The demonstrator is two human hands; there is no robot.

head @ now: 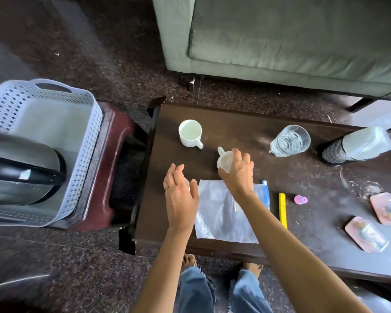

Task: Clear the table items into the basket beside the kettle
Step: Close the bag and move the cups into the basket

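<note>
My right hand (237, 170) grips a small white cup (224, 160) from above, near the middle of the dark wooden table (235, 123). Further left, my left hand (181, 193) curls over another small white cup (188, 185), which it mostly hides. A third white mug (190, 133) stands free at the table's far left. The pale perforated basket (43, 114) sits on a maroon stool (117, 136) left of the table. The steel kettle (20, 172) with its black handle is at the basket's near side.
Also on the table are a clear glass (290, 141), a clear jar with a black mesh end (357, 147), a plastic sheet (221, 213), a blue tube (266, 195), a yellow stick (282, 210), a pink bottle (300, 199) and two pink packs (387, 207). A grey-green sofa (291, 41) stands beyond.
</note>
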